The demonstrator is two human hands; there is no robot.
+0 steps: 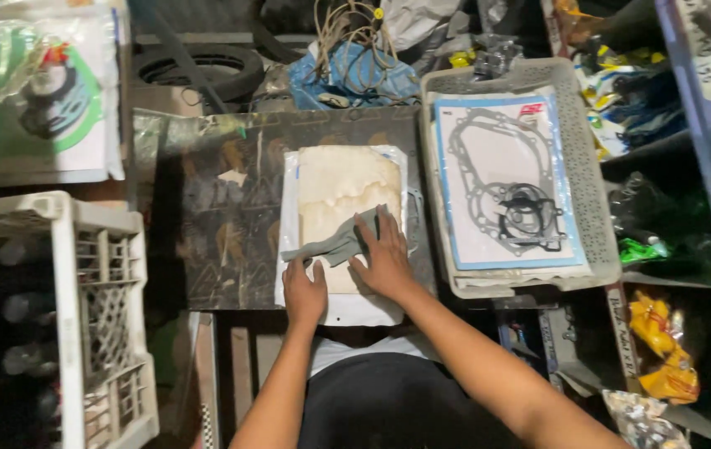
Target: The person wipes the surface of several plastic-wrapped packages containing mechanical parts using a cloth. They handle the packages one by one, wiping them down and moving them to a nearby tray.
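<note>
In the middle of the frame, the left hand (304,293) pinches one end of a grey cloth (330,244). The right hand (384,258) lies flat and open on its other end. The cloth looks soft, light and floppy, easy to grab by an edge. It rests on a flat, stained packet (347,187).

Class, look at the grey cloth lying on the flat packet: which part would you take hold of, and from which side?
Probably pinch the grey cloth at its bunched left end, coming from above. It lies flat and limp on the packet, so only the raised folds offer grip. The left hand touches that end; the right hand lies flat on the other.
</note>
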